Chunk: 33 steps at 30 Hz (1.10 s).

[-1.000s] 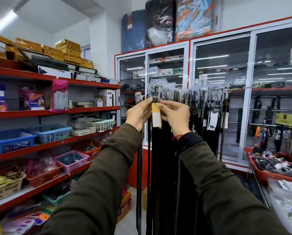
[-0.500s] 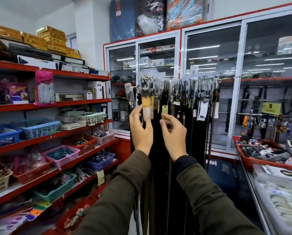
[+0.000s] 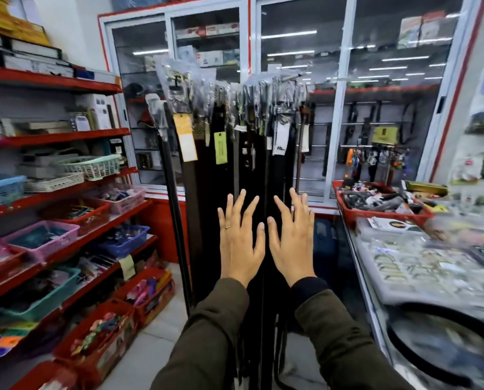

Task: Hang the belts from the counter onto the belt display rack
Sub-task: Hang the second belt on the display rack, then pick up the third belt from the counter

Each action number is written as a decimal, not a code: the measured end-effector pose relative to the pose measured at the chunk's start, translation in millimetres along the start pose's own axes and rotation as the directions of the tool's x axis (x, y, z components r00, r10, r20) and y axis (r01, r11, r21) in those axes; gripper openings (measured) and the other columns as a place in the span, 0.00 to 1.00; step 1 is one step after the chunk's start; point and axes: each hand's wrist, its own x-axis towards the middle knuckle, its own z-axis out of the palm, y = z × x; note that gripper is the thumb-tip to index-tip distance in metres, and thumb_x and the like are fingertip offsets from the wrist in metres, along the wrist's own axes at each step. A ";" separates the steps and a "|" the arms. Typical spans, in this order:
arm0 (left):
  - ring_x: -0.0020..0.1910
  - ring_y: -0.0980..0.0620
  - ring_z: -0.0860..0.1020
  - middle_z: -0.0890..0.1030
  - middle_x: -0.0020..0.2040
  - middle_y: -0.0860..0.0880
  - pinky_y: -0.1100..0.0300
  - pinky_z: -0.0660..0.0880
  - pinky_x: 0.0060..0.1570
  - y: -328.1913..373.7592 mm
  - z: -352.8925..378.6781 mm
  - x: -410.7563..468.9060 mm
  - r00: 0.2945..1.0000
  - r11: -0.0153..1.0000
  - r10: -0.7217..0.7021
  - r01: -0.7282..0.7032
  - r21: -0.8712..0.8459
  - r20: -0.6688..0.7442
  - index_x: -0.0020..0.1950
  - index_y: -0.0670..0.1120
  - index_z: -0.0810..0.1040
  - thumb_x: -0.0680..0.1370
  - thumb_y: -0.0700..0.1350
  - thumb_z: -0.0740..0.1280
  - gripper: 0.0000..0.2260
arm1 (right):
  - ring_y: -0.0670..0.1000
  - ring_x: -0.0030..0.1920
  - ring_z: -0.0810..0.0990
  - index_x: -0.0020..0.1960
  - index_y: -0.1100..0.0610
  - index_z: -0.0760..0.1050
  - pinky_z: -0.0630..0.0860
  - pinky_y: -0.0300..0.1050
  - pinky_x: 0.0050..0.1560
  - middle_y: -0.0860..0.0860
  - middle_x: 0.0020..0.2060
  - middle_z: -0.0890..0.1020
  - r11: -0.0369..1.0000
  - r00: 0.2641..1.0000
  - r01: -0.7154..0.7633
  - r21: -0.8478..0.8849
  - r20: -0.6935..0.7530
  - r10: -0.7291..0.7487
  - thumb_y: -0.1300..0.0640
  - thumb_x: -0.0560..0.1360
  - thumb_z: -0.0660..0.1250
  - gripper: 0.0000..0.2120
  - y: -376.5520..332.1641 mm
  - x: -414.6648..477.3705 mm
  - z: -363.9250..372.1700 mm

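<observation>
So the belts (image 3: 229,170) are all hanging in a tight dark bunch off the belt display rack (image 3: 288,77), buckles in plastic sleeves up top, with a yellow tag (image 3: 185,140) and a green tag (image 3: 220,147) dangling near the front. Both hands are in front of the straps, lower down, well below the buckles. Left hand (image 3: 240,243) and right hand (image 3: 291,240) are flat and wide open, fingers spread, holding nothing at all. Can't tell if the palms actually touch the straps or just float in front of them.

My read: one belt is hung and this is the gap between belts, maybe a quick smoothing of the bunch so it sits straight. Nothing's in hand, so the next move means turning right to the counter (image 3: 375,280) and finding another belt. There's a red tray (image 3: 350,212) full of dark stuff at its far end, and something black and curved, belt-like, at the near end, too blurry to be sure. Grabbing one by the buckle end would make it easiest to hook onto the rack, which looks pretty packed already.

Left side is red shelves (image 3: 66,136) with plastic baskets, glass cabinets (image 3: 344,102) behind.
</observation>
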 end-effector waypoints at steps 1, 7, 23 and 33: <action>0.84 0.51 0.45 0.55 0.83 0.52 0.47 0.42 0.82 4.7 7.5 -5.0 1.000 1.000 0.002 -0.002 -0.007 0.021 0.80 0.52 0.61 0.84 0.50 0.58 0.23 | 0.56 0.83 0.49 0.76 0.51 0.67 0.49 0.62 0.82 0.51 0.81 0.59 1.000 1.000 -0.013 -0.023 0.001 0.013 0.50 0.84 0.59 0.22 9.1 -6.6 -5.4; 0.84 0.50 0.45 0.54 0.84 0.52 0.44 0.44 0.82 34.0 56.4 -37.4 0.990 0.999 0.028 -0.023 -0.038 0.137 0.81 0.51 0.61 0.84 0.49 0.59 0.24 | 0.59 0.83 0.52 0.76 0.52 0.68 0.51 0.64 0.81 0.54 0.81 0.61 0.974 0.991 -0.132 -0.186 0.013 0.137 0.52 0.83 0.60 0.22 70.5 -47.7 -45.1; 0.84 0.50 0.47 0.57 0.83 0.51 0.51 0.36 0.81 156.4 202.1 -151.0 0.668 0.970 0.233 -0.101 -0.223 0.707 0.82 0.50 0.58 0.85 0.57 0.53 0.26 | 0.57 0.83 0.49 0.80 0.52 0.59 0.41 0.66 0.80 0.51 0.81 0.59 0.592 0.755 -0.416 -0.690 0.100 0.648 0.65 0.77 0.59 0.32 229.8 -175.6 -191.9; 0.74 0.43 0.68 0.72 0.73 0.45 0.46 0.54 0.78 216.4 232.3 -191.5 0.331 0.947 0.292 -0.232 -0.223 0.897 0.77 0.47 0.68 0.82 0.55 0.62 0.24 | 0.55 0.74 0.70 0.66 0.53 0.76 0.52 0.60 0.81 0.53 0.68 0.77 0.476 0.596 -0.327 -0.817 0.212 0.774 0.66 0.79 0.62 0.18 274.5 -205.4 -238.1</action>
